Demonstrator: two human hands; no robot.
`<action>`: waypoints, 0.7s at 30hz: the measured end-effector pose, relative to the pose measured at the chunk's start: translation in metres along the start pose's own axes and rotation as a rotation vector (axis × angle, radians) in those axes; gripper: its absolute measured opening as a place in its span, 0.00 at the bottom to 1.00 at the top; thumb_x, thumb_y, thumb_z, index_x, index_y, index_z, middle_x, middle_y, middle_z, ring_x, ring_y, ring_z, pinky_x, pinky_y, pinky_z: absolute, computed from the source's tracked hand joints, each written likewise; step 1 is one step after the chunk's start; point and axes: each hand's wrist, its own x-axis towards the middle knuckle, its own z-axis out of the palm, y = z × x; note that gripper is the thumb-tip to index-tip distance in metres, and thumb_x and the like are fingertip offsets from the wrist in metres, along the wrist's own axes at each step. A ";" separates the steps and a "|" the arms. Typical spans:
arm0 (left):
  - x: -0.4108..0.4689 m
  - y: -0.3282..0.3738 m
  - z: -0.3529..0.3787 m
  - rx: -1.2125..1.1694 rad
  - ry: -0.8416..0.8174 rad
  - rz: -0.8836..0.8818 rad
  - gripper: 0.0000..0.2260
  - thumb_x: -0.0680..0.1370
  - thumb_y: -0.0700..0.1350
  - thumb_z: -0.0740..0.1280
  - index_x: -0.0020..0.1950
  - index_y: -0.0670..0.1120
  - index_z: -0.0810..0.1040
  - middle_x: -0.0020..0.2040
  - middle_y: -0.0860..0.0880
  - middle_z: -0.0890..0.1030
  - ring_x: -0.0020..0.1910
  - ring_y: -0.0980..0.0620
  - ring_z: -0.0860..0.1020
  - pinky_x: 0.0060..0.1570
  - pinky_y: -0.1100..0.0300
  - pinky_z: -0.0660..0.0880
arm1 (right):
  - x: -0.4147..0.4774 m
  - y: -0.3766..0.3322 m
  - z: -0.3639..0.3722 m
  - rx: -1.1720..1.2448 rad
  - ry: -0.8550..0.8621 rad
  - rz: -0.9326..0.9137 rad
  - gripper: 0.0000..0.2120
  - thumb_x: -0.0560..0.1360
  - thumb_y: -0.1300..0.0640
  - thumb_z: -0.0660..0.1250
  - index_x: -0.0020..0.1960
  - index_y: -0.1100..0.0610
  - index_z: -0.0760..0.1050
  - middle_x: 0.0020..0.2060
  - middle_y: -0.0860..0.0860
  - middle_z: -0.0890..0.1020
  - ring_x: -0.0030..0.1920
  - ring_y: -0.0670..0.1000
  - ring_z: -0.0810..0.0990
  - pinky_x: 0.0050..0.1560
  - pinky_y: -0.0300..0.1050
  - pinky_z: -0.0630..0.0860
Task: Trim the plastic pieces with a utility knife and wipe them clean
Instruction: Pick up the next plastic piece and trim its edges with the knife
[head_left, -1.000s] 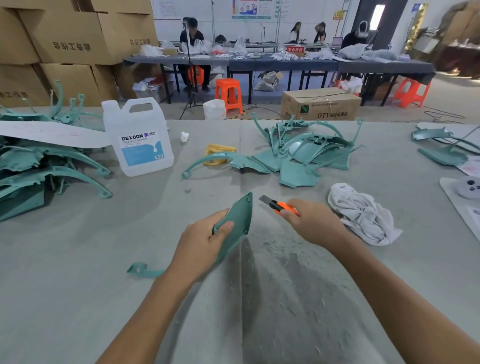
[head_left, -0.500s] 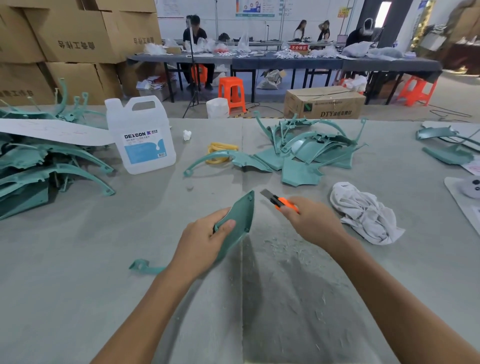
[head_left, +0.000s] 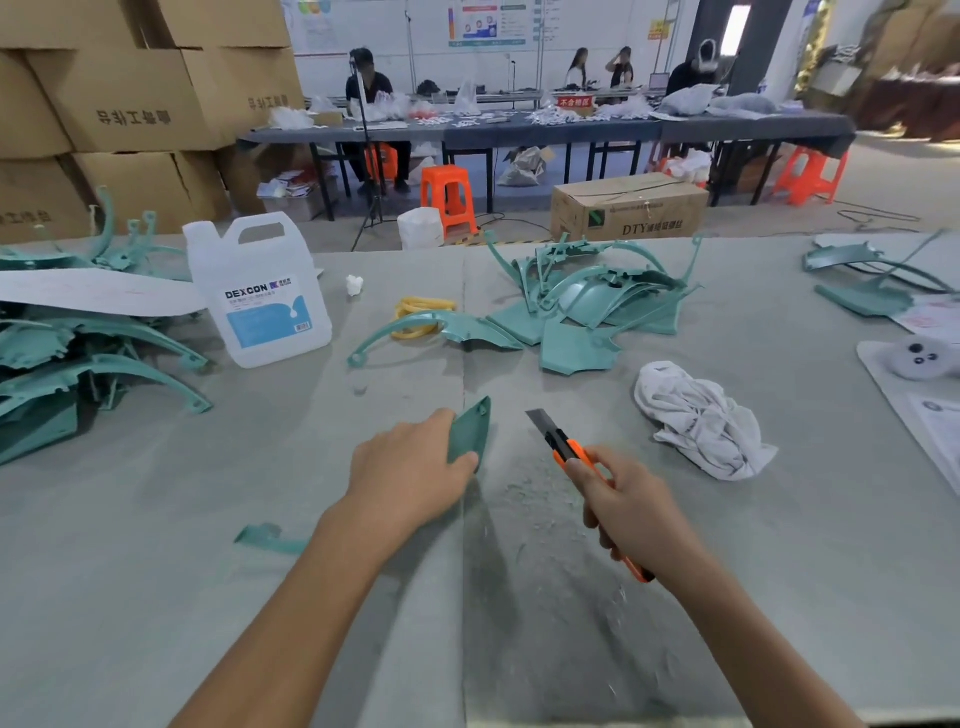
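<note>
While knife (head_left: 560, 442) hangs beside plastic piece (head_left: 470, 431), rag (head_left: 698, 421) near, jug (head_left: 260, 296) beyond

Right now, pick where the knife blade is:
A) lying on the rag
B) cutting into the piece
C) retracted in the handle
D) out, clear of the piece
D: the right hand holds the knife with its blade out, and a clear gap shows between the blade and the piece that the left hand grips.
</note>
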 end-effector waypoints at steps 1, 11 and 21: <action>0.001 0.001 0.000 0.017 0.008 0.007 0.08 0.79 0.57 0.59 0.50 0.54 0.70 0.44 0.51 0.79 0.41 0.47 0.76 0.36 0.54 0.66 | -0.006 0.002 0.000 0.031 -0.003 0.010 0.06 0.81 0.42 0.62 0.47 0.40 0.75 0.30 0.52 0.82 0.24 0.48 0.76 0.25 0.43 0.75; -0.029 -0.007 -0.074 -0.543 0.483 -0.029 0.10 0.73 0.56 0.65 0.39 0.52 0.76 0.33 0.57 0.80 0.33 0.57 0.78 0.33 0.56 0.72 | -0.049 0.034 0.003 0.304 0.050 0.084 0.05 0.82 0.46 0.63 0.50 0.39 0.78 0.28 0.51 0.79 0.23 0.52 0.73 0.24 0.44 0.71; -0.059 0.008 -0.090 -1.711 0.383 -0.217 0.12 0.79 0.34 0.66 0.60 0.45 0.79 0.54 0.46 0.86 0.47 0.50 0.85 0.40 0.58 0.82 | -0.091 0.009 -0.001 0.542 0.176 0.130 0.10 0.82 0.51 0.64 0.44 0.41 0.80 0.27 0.56 0.78 0.23 0.55 0.72 0.25 0.46 0.72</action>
